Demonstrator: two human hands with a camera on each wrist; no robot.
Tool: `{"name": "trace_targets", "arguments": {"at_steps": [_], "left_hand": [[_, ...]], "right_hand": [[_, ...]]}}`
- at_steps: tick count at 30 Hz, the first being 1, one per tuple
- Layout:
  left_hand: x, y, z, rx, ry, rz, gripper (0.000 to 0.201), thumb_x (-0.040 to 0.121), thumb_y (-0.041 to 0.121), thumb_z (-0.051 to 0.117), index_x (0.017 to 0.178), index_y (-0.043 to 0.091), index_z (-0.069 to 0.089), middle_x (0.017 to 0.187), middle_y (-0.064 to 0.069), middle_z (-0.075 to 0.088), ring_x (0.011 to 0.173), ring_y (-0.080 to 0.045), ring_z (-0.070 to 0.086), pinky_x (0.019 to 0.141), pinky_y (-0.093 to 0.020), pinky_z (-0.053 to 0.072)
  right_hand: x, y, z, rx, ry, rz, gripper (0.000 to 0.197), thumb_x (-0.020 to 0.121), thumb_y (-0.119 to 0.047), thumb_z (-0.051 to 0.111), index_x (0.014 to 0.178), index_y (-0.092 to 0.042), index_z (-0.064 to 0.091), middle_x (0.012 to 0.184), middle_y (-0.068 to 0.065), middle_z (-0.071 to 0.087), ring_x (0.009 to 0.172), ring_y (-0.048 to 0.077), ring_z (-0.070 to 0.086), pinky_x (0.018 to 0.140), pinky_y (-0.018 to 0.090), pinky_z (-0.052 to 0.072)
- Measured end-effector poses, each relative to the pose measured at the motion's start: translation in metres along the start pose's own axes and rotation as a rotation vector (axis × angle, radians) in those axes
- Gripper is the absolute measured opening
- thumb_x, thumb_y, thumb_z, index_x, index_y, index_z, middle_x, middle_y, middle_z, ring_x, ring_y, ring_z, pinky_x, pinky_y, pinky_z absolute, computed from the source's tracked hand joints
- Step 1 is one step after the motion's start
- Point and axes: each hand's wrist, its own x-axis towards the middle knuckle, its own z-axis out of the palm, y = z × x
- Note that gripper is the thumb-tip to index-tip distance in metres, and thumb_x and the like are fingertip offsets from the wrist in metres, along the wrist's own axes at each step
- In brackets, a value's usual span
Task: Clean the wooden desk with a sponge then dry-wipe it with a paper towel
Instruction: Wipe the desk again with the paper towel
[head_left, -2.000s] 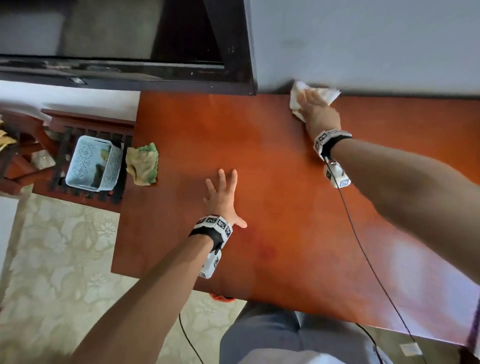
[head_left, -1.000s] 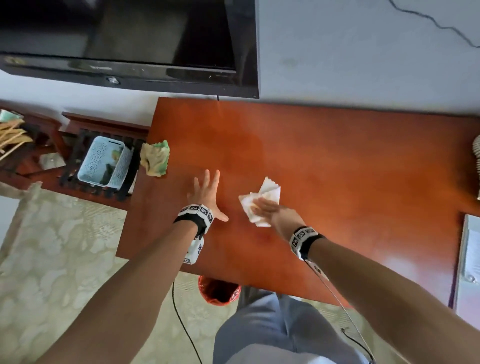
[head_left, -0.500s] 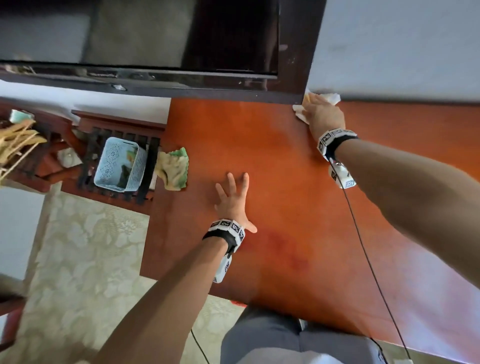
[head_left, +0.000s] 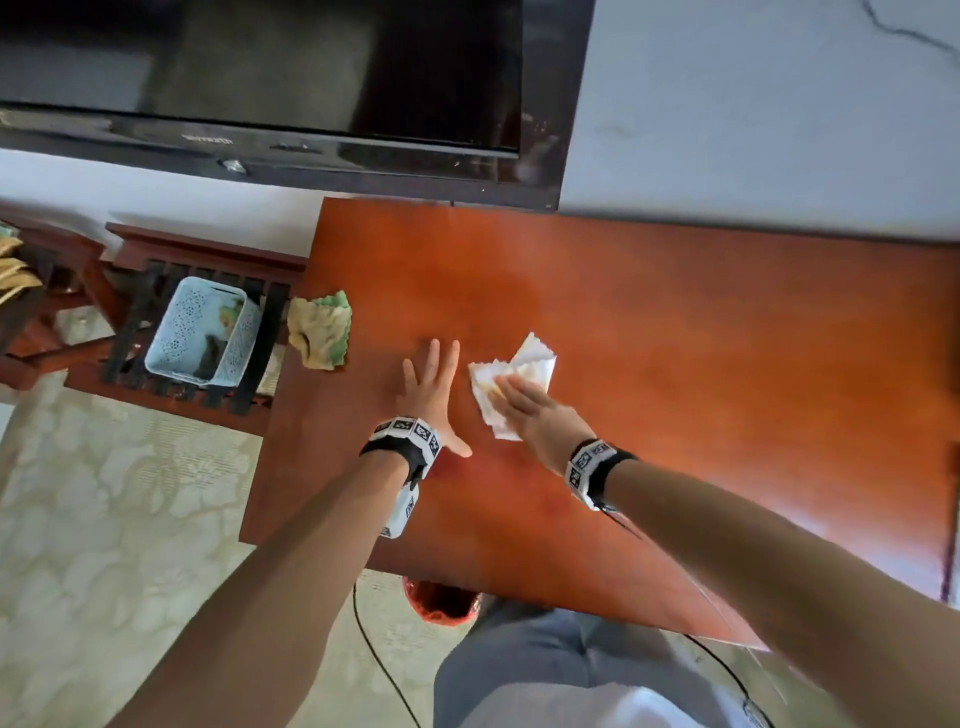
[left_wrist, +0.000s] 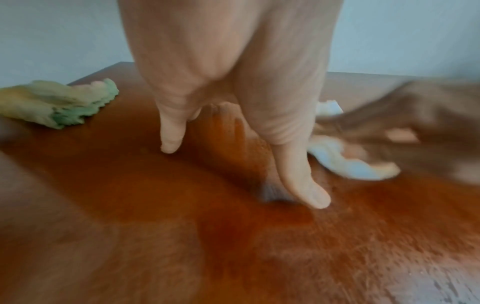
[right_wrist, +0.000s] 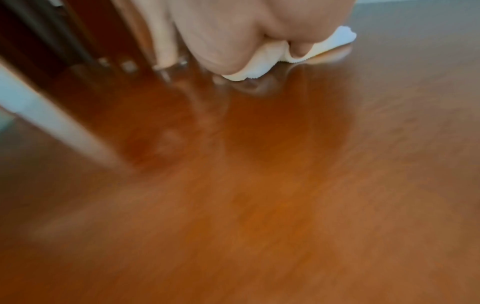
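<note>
The reddish wooden desk (head_left: 675, 338) fills the middle of the head view. My right hand (head_left: 524, 400) presses a crumpled white paper towel (head_left: 535, 358) flat onto the desk with its fingers stretched over it. The towel (right_wrist: 335, 41) sticks out from under the hand in the right wrist view. Just to its left, my left hand (head_left: 428, 384) lies flat on the wood, fingers spread, holding nothing. A yellow-green sponge (head_left: 319, 330) sits at the desk's left edge, apart from both hands. The left wrist view shows the sponge (left_wrist: 52, 102) and the blurred towel (left_wrist: 358, 168).
A black TV (head_left: 260, 78) hangs on the wall above the desk's far left corner. A pale blue basket (head_left: 202, 332) stands on a dark slatted rack left of the desk. A red bin (head_left: 441, 603) sits below the near edge. Cables run from both wrists.
My right hand has drawn the paper towel from the far edge by the wall back to the middle of the desk, beside my left hand. The left hand has stayed flat in place.
</note>
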Motion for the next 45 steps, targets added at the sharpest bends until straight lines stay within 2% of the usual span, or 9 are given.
{"name": "trace_targets", "arguments": {"at_steps": [5, 10, 15, 20, 24, 27, 31, 39, 45], "left_hand": [[-0.015, -0.035, -0.004, 0.031, 0.027, -0.075, 0.169, 0.043, 0.045, 0.101, 0.148, 0.045, -0.032, 0.158, 0.007, -0.040, 0.151, -0.041, -0.018, 0.112, -0.074, 0.019], [-0.014, -0.064, -0.005, 0.065, -0.067, -0.162, 0.170, 0.045, 0.043, 0.101, 0.149, 0.040, -0.033, 0.157, 0.005, -0.042, 0.150, -0.040, -0.021, 0.113, -0.073, 0.019], [-0.007, -0.075, 0.002, 0.045, -0.026, -0.115, 0.171, 0.042, 0.044, 0.101, 0.150, 0.040, -0.030, 0.159, 0.006, -0.038, 0.151, -0.040, -0.020, 0.110, -0.075, 0.023], [0.002, -0.080, 0.006, 0.032, -0.040, -0.111, 0.172, 0.040, 0.046, 0.101, 0.148, 0.042, -0.033, 0.157, 0.005, -0.041, 0.149, -0.042, -0.022, 0.110, -0.076, 0.021], [0.005, -0.084, 0.010, 0.025, -0.031, -0.104, 0.172, 0.040, 0.046, 0.101, 0.149, 0.041, -0.032, 0.157, 0.006, -0.043, 0.149, -0.042, -0.022, 0.110, -0.075, 0.020], [0.005, -0.085, 0.010, 0.010, -0.025, -0.104, 0.172, 0.040, 0.045, 0.101, 0.149, 0.042, -0.032, 0.157, 0.007, -0.043, 0.150, -0.042, -0.022, 0.110, -0.076, 0.019], [0.003, -0.084, 0.008, 0.015, -0.030, -0.112, 0.172, 0.041, 0.045, 0.101, 0.148, 0.043, -0.033, 0.157, 0.007, -0.042, 0.149, -0.042, -0.024, 0.111, -0.075, 0.017], [-0.012, -0.078, 0.005, 0.002, 0.030, -0.131, 0.168, 0.043, 0.044, 0.101, 0.151, 0.043, -0.027, 0.159, 0.009, -0.038, 0.151, -0.036, -0.022, 0.114, -0.071, 0.016], [-0.070, -0.090, 0.044, -0.020, 0.179, -0.203, 0.148, 0.062, 0.044, 0.094, 0.156, 0.035, -0.021, 0.165, 0.007, -0.027, 0.153, -0.037, -0.012, 0.116, -0.066, 0.025]], "right_hand": [[-0.050, -0.077, 0.039, 0.150, -0.081, -0.264, 0.080, 0.089, 0.009, 0.053, 0.156, -0.020, 0.022, 0.165, -0.003, 0.011, 0.152, 0.020, 0.006, 0.117, 0.040, 0.032], [-0.029, -0.060, 0.018, 0.181, -0.028, -0.333, 0.069, 0.090, 0.006, 0.053, 0.152, -0.023, 0.037, 0.162, -0.006, 0.024, 0.149, 0.015, 0.020, 0.118, 0.036, 0.030], [0.060, 0.010, -0.024, 0.162, 0.084, -0.083, 0.070, 0.095, 0.005, 0.040, 0.154, -0.031, 0.031, 0.163, -0.011, 0.017, 0.150, 0.007, 0.012, 0.112, 0.029, 0.037], [0.160, 0.090, -0.087, 0.078, 0.124, 0.204, 0.056, 0.102, -0.015, 0.026, 0.156, -0.029, 0.021, 0.164, -0.005, 0.015, 0.152, 0.013, 0.010, 0.113, 0.042, 0.037], [0.199, 0.114, -0.116, 0.082, 0.237, 0.358, 0.047, 0.102, -0.018, 0.042, 0.147, -0.027, 0.034, 0.155, -0.001, 0.037, 0.145, 0.023, 0.032, 0.101, 0.053, 0.047], [0.206, 0.103, -0.118, 0.065, 0.232, 0.385, 0.051, 0.102, -0.013, 0.044, 0.150, -0.026, 0.033, 0.157, 0.000, 0.035, 0.146, 0.023, 0.028, 0.106, 0.051, 0.041], [0.190, 0.077, -0.094, 0.034, 0.133, 0.254, 0.068, 0.094, -0.001, 0.032, 0.156, -0.024, 0.020, 0.165, 0.004, 0.005, 0.152, 0.026, 0.005, 0.123, 0.043, 0.013], [0.081, -0.034, -0.012, -0.101, 0.021, -0.008, 0.073, 0.099, 0.000, 0.036, 0.157, -0.022, 0.000, 0.165, -0.004, -0.006, 0.152, 0.018, -0.006, 0.121, 0.033, 0.021], [0.000, -0.114, 0.039, 0.013, -0.035, -0.185, 0.073, 0.095, 0.006, 0.043, 0.158, -0.018, 0.013, 0.165, 0.000, 0.003, 0.152, 0.021, 0.002, 0.123, 0.037, 0.012]]}}
